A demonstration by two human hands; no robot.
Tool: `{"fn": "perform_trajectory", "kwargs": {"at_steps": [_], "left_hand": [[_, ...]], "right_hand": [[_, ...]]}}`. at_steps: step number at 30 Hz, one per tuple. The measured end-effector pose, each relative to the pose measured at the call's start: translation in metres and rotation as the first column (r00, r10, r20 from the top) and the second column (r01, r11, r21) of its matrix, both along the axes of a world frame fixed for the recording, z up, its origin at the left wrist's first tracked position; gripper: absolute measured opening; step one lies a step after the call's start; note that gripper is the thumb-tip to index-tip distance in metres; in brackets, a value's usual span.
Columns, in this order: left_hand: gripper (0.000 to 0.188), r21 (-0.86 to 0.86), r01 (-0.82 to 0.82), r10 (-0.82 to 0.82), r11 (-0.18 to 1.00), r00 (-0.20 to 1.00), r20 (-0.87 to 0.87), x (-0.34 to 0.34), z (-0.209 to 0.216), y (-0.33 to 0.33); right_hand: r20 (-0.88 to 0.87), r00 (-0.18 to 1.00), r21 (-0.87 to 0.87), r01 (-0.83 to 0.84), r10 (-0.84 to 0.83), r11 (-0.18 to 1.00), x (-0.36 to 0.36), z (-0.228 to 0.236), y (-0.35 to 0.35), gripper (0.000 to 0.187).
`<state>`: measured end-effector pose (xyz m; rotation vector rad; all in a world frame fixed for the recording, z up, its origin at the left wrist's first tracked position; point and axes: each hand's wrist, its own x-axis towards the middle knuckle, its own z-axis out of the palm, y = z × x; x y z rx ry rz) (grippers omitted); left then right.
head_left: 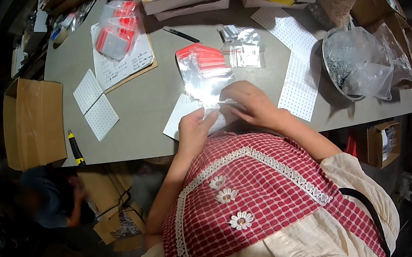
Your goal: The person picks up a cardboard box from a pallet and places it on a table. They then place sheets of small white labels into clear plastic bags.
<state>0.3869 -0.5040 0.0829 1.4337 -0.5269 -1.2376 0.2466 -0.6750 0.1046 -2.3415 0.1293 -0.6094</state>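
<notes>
Both hands are working together at the near edge of the grey table (147,105), over a white sheet of paper (176,118). The left hand (194,130) and the right hand (250,103) are pinching a small clear bag (219,109) between them, fingers closed on it from either side, so the bag is lying right in the grip and just above the paper.

Judging by the layout, the bagging is well under way but far from over. A loose stack of clear bags with red strips (202,66) is lying just beyond the hands, a few more clear bags (242,46) are sitting behind that, and another heap of red-strip bags (116,26) is resting on a clipboard (124,66) further off to the left (whether those are filled or empty is too small to tell). On the right, a metal bowl (336,74) lined with a plastic bag is holding what looks like a pile of small dark parts, so plenty seems left to pack. White perforated sheets (296,67) are lying between the bowl and the hands.
</notes>
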Motion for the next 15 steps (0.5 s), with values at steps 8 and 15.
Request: {"fn": "perform_trajectory", "kwargs": {"at_steps": [8,15], "left_hand": [[0.022,-0.009,0.037,-0.034,0.999,0.978,0.205,0.004,-0.014,0.002],[0.020,0.063,0.057,-0.070,0.996,0.972,0.224,-0.001,0.008,-0.004]], "right_hand": [[0.031,0.999,0.062,-0.035,0.033,0.997,0.007,-0.003,0.006,0.016],[0.015,0.998,0.270,0.060,-0.066,0.961,0.005,-0.009,0.002,0.014]]}}
